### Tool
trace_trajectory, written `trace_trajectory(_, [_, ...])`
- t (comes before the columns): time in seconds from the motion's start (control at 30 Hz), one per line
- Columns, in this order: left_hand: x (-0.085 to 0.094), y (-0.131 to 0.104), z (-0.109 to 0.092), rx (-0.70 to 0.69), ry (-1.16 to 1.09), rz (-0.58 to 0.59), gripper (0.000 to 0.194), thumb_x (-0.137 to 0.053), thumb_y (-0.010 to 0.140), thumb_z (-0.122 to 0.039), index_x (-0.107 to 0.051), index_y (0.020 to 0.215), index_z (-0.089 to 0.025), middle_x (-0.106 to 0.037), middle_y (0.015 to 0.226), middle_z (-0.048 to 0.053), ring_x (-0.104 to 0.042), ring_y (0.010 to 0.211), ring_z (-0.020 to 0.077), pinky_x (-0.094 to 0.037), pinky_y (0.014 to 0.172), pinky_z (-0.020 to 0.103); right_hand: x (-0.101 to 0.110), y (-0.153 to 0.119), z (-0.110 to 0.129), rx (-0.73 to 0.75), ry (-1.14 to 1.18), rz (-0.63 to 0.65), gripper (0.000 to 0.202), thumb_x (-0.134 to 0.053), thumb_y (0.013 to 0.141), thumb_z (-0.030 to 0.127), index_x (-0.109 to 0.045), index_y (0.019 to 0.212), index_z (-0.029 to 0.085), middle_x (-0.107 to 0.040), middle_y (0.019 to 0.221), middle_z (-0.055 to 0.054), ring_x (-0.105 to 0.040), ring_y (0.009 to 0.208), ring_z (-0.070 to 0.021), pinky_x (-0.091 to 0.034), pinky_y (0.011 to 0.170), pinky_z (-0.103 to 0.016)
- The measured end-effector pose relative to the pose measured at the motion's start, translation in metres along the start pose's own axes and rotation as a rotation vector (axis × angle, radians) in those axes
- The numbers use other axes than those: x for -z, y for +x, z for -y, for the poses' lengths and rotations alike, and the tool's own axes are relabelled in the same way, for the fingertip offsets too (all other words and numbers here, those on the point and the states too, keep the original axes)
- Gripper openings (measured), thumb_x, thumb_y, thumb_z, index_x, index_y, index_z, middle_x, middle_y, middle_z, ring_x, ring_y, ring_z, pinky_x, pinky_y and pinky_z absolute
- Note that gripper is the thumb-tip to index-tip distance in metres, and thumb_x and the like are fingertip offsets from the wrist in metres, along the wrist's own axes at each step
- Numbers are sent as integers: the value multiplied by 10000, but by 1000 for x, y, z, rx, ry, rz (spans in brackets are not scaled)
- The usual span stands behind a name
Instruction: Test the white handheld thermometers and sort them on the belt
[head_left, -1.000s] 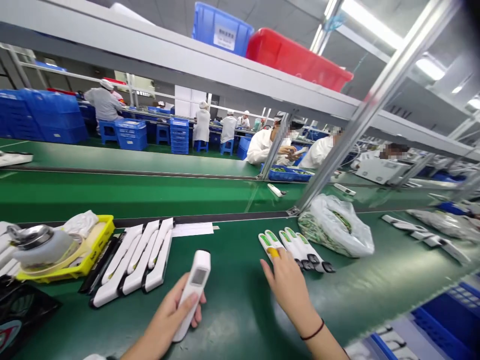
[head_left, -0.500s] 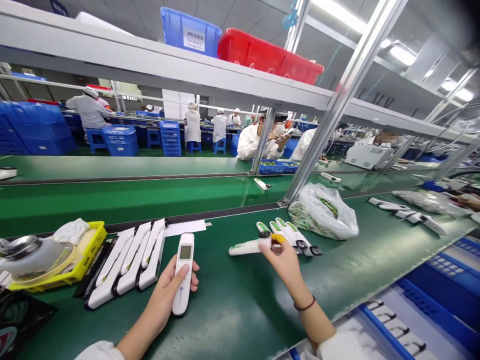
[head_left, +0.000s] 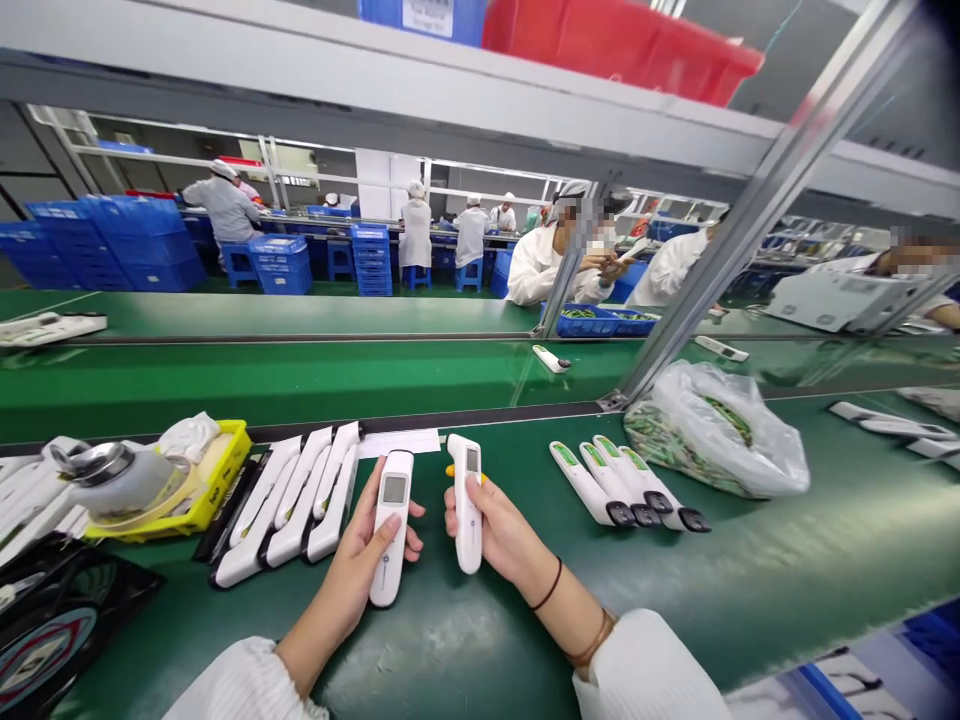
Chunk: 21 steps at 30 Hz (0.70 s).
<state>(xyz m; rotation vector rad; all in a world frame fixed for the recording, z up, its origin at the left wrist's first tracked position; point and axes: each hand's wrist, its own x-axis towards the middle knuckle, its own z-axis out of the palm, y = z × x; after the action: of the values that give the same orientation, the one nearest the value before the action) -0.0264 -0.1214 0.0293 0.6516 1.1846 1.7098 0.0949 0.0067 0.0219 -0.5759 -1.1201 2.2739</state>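
Observation:
My left hand (head_left: 367,545) is wrapped round a white handheld thermometer (head_left: 392,530), its grey screen facing up. Just to the right, my right hand (head_left: 499,520) grips a second white thermometer (head_left: 468,500), held upright beside the first without touching it. Something yellow shows behind my right fingers. Several white thermometer bodies (head_left: 592,485) with green boards and black ends lie to the right. On the left, a row of white housings (head_left: 289,510) rests on the green table (head_left: 450,640), beside a white paper strip (head_left: 405,442).
A clear bag of green parts (head_left: 716,430) stands at the right, by a slanted metal post (head_left: 720,230). At the left are a yellow tray (head_left: 225,480) and a metal-topped bottle (head_left: 124,480). Behind the belt (head_left: 337,385), a person in white (head_left: 536,265) holds a white part.
My right hand has moved left, away from the pieces on the right, bringing its thermometer upright beside the left one. The camera view has shifted, and my left hand keeps its hold.

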Motion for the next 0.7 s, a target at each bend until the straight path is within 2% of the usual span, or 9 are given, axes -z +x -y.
trace_trajectory(0.1, [3,-1,3,4,-11,23,801,-601,853,-380,-104,1477,-307,-618,970,35,-589,664,122,-505,648,272,-3,-8,-3,-29,-96,70,394,-703,729,514,-548,788,156,-602,638,6,-545,461,-94,-426,458,-219])
trace_trajectory(0.2, [5,-1,4,6,-1,38,789,-594,859,-385,-104,1474,-322,-611,1023,52,-598,680,130,-511,636,277,-6,-12,-4,-44,-162,32,374,-716,729,481,-565,828,153,-620,658,1,-571,510,-93,-457,508,-213])
trace_trajectory(0.3, [5,-1,2,16,14,30,789,-598,854,-373,-110,1472,-314,-610,1014,56,-597,664,132,-509,600,270,-7,-13,-5,-73,-214,25,378,-706,740,478,-599,786,118,-646,651,-39,-612,573,-107,-483,571,-211])
trace_trajectory(0.5, [2,1,-4,123,-83,-81,708,-555,860,-295,-162,1448,-264,-621,916,37,-561,578,116,-482,506,235,-7,-14,-5,-166,-89,-75,375,-668,745,498,-520,848,169,-599,580,24,-518,368,-100,-417,346,-207])
trace_trajectory(0.63, [3,1,-7,151,-127,-93,662,-563,835,-263,-249,1417,-244,-632,917,36,-546,566,101,-474,515,215,-7,-14,-4,-208,-72,-68,395,-651,758,477,-504,965,173,-579,552,35,-498,355,-106,-403,322,-206])
trace_trajectory(0.7, [3,1,-7,153,-130,-83,658,-554,833,-251,-255,1420,-234,-637,947,50,-565,594,111,-491,547,228,-8,-15,-3,-207,-76,-56,377,-642,762,479,-504,943,178,-569,551,40,-486,351,-102,-394,322,-207])
